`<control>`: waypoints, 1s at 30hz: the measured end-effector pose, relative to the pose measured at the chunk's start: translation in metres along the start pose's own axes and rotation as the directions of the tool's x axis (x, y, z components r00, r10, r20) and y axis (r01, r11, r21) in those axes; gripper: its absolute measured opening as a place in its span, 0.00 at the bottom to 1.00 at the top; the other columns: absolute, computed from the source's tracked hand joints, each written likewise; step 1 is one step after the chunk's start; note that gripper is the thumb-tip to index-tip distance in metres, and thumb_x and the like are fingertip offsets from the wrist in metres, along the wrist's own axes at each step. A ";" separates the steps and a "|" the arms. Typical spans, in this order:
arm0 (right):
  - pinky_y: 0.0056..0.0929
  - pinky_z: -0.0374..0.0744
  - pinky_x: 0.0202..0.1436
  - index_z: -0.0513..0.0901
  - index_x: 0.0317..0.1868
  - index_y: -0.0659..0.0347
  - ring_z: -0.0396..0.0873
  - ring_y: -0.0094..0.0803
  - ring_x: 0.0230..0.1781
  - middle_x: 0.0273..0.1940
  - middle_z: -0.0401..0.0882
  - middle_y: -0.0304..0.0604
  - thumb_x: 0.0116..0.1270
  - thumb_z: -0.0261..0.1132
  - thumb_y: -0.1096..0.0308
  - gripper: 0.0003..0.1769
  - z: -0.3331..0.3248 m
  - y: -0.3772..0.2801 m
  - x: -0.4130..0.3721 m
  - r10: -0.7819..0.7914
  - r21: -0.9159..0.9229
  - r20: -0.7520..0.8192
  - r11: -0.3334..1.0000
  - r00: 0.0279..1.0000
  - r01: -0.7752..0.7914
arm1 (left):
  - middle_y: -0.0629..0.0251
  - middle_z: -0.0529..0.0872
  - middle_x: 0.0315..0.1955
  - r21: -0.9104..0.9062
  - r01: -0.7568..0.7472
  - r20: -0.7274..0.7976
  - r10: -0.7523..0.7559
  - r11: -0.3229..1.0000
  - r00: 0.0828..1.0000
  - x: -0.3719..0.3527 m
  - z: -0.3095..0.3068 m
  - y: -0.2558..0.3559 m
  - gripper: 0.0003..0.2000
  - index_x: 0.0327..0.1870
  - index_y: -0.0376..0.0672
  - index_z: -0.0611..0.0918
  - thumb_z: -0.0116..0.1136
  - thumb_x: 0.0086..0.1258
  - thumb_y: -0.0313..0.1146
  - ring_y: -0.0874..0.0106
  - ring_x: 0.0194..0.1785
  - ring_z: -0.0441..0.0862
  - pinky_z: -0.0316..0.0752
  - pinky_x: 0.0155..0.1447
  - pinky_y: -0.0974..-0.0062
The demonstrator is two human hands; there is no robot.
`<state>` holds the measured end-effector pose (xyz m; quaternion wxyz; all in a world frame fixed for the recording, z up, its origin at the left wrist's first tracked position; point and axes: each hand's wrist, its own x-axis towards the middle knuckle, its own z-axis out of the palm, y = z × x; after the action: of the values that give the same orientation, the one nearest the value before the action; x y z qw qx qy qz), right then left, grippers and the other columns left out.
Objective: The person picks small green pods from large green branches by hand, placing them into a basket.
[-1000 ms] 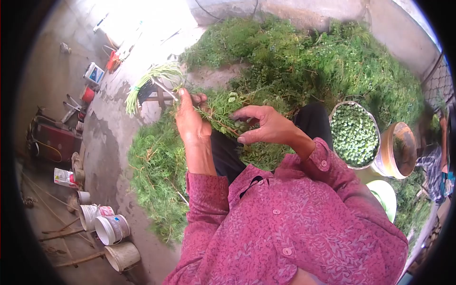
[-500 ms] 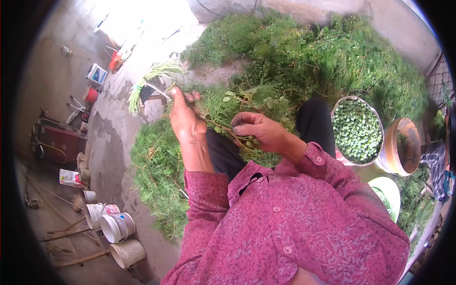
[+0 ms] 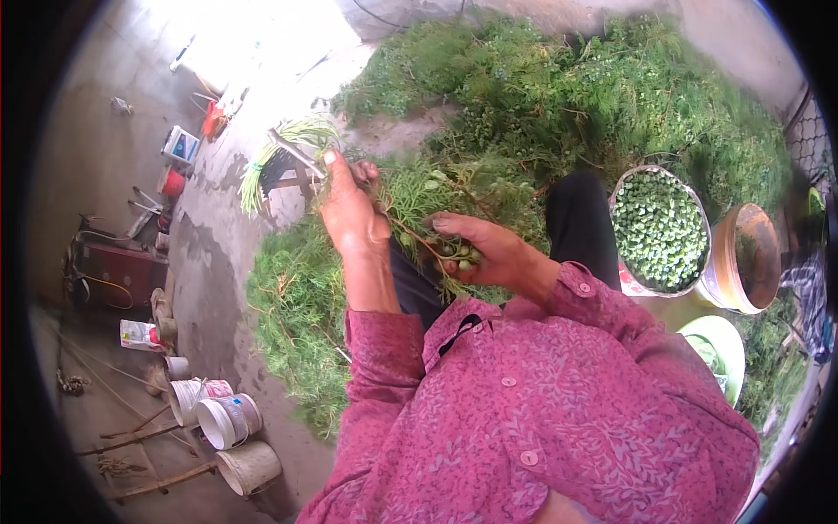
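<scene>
Your right hand (image 3: pixel 493 253) has drawn nearer your body than a moment ago, fingers now curled around small round green pods (image 3: pixel 463 253). Your left hand (image 3: pixel 353 217) still pinches the feathery sprig (image 3: pixel 419 196) by its thin woody stem. Farther right, a round metal bowl (image 3: pixel 614 203) holds more of them.

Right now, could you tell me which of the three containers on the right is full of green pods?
The round basin nearest the right hand; the brown bucket and pale green bowl beside it hold no such heap.
</scene>
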<state>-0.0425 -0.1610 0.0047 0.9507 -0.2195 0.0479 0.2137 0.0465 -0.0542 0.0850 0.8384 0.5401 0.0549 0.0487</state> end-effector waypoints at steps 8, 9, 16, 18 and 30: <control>0.19 0.77 0.24 0.75 0.40 0.58 0.75 0.21 0.23 0.32 0.78 0.35 0.61 0.61 0.71 0.07 -0.023 0.009 0.006 -0.124 0.006 -0.047 0.992 0.991 0.124 | 0.71 0.70 0.18 0.032 -0.092 -0.034 0.093 0.995 0.995 0.014 -0.015 -0.011 0.18 0.20 0.47 0.68 0.51 0.67 0.48 0.76 0.27 0.71 0.65 0.31 0.79; 0.19 0.77 0.24 0.75 0.39 0.58 0.74 0.21 0.21 0.30 0.77 0.35 0.61 0.61 0.72 0.06 -0.023 0.009 0.006 -0.113 -0.035 -0.040 0.993 0.993 0.111 | 0.71 0.70 0.18 0.033 -0.093 -0.031 0.094 0.995 0.995 0.012 -0.012 -0.007 0.18 0.20 0.47 0.68 0.51 0.67 0.48 0.76 0.27 0.71 0.65 0.31 0.79; 0.15 0.73 0.21 0.75 0.39 0.61 0.71 0.18 0.18 0.27 0.76 0.36 0.62 0.60 0.72 0.05 -0.012 0.006 0.002 -0.105 0.009 -0.197 0.994 0.975 0.109 | 0.71 0.71 0.18 0.027 -0.088 -0.093 0.090 0.996 0.992 0.014 -0.015 -0.006 0.18 0.20 0.46 0.68 0.52 0.66 0.47 0.78 0.25 0.71 0.64 0.27 0.81; 0.15 0.70 0.19 0.75 0.40 0.61 0.71 0.18 0.18 0.28 0.76 0.36 0.63 0.59 0.72 0.06 -0.019 0.009 0.002 -0.145 -0.084 -0.112 0.987 0.983 0.136 | 0.70 0.72 0.18 0.038 -0.058 -0.131 0.063 0.998 0.989 0.015 -0.016 -0.005 0.18 0.20 0.46 0.68 0.53 0.66 0.47 0.79 0.24 0.71 0.63 0.25 0.81; 0.11 0.67 0.18 0.73 0.43 0.58 0.73 0.20 0.25 0.34 0.75 0.38 0.63 0.58 0.69 0.08 -0.035 0.000 -0.025 -0.058 0.090 -0.003 0.994 0.998 0.058 | 0.71 0.76 0.20 0.114 -0.084 -0.177 0.103 0.990 0.979 0.020 -0.018 -0.001 0.19 0.20 0.48 0.69 0.51 0.66 0.49 0.82 0.23 0.73 0.53 0.18 0.84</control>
<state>-0.0650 -0.1858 -0.0222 0.9654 -0.1780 0.0512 0.1835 0.0638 -0.0353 0.0760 0.7967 0.5792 0.1084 0.1344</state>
